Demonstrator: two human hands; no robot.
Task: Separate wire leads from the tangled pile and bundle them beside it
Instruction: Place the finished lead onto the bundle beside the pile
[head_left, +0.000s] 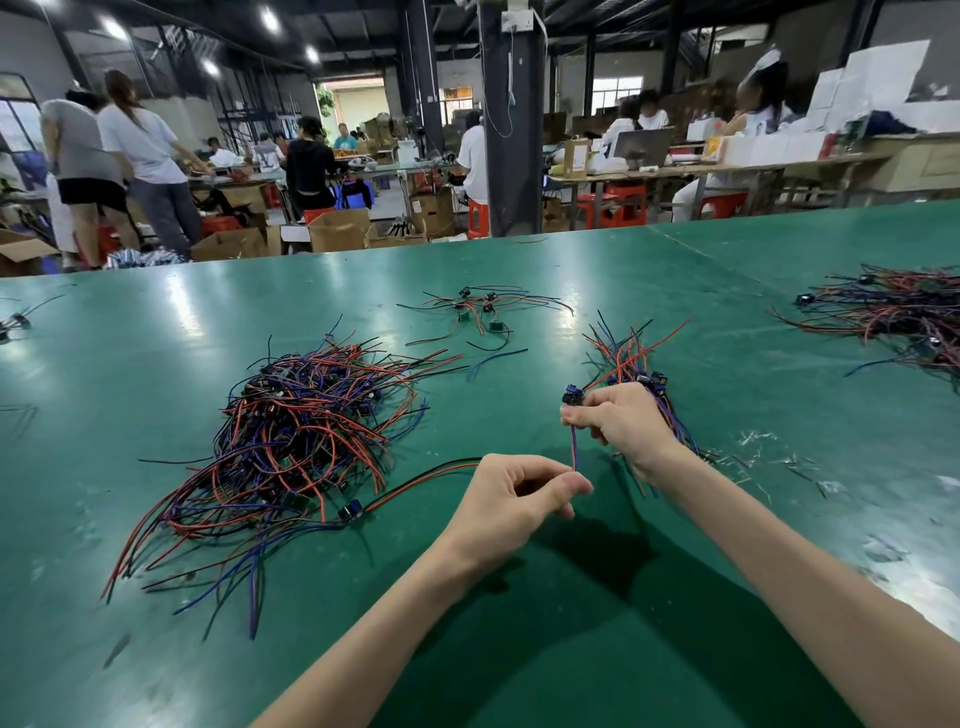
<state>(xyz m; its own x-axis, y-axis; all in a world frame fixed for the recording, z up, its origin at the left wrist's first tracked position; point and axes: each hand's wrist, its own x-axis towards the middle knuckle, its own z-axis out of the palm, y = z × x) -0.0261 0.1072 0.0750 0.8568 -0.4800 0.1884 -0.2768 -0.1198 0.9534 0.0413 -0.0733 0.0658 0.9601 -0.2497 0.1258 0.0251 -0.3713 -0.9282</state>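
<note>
Two hands work over the glossy green table (727, 338). The right hand (626, 421) grips a fanned bundle of red, blue and black wire leads (623, 353). The left hand (511, 493) pinches the lower end of one red-and-blue lead (573, 447). The tangled pile of red, blue and black wires (296, 441) lies to their left.

A factory assembly hall: long green worktable (623, 270), cardboard boxes (337, 228), workers (150, 140) at benches (727, 169).
</note>
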